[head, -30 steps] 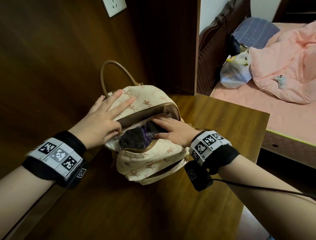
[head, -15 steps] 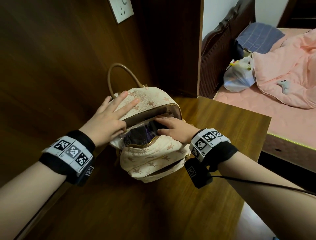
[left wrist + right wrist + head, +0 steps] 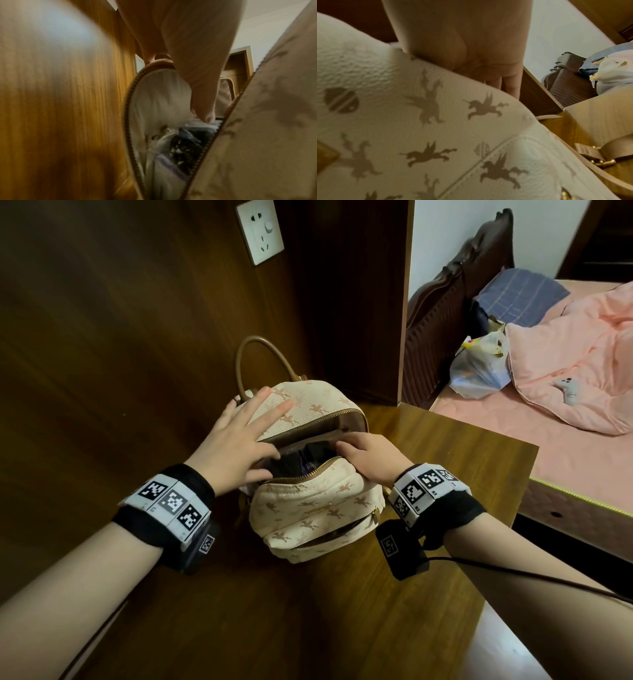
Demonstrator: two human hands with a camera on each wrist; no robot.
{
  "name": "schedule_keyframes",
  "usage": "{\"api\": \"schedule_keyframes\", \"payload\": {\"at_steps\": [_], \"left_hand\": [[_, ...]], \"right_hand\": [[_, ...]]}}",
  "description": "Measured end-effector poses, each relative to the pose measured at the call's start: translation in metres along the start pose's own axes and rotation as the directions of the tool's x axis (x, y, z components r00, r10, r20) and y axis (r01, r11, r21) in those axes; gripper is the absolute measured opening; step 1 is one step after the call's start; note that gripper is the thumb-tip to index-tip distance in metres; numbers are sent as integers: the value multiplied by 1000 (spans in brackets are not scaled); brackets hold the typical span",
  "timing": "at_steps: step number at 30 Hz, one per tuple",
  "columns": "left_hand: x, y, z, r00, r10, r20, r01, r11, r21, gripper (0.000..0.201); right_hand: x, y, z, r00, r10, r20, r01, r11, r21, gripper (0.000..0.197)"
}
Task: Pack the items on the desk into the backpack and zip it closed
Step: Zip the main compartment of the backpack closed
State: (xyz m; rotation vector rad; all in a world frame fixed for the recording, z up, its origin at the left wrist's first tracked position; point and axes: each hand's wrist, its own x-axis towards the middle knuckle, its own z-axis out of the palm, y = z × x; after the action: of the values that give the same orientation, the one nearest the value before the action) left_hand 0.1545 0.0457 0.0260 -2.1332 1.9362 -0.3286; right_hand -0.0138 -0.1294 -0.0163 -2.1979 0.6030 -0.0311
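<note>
While your flat, spread left hand steadies the backpack, let your right hand's curled fingertips tuck the contents below the zipper

**Backpack open, contents inside**

Cream backpack with tan winged-horse print and a brown top handle stands upright on the counter. Main zip open; dark items in clear plastic sit inside. Front pocket zip partly open.

Home bedroom; bed with pink quilt beside wooden desk
</note>
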Motion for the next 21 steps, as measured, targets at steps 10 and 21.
{"api": "schedule_keyframes", "payload": {"at_steps": [10, 21], "left_hand": [[5, 26, -3, 971, -171, 165, 153, 982, 115, 51], [1, 45, -7, 969, -229, 87, 231, 973, -12, 26]], "right_hand": [[-13, -6, 2, 983, 136, 126, -151, 981, 121, 87], [-4, -26, 7, 974, 67, 218, -122, 961, 249, 99]]}}
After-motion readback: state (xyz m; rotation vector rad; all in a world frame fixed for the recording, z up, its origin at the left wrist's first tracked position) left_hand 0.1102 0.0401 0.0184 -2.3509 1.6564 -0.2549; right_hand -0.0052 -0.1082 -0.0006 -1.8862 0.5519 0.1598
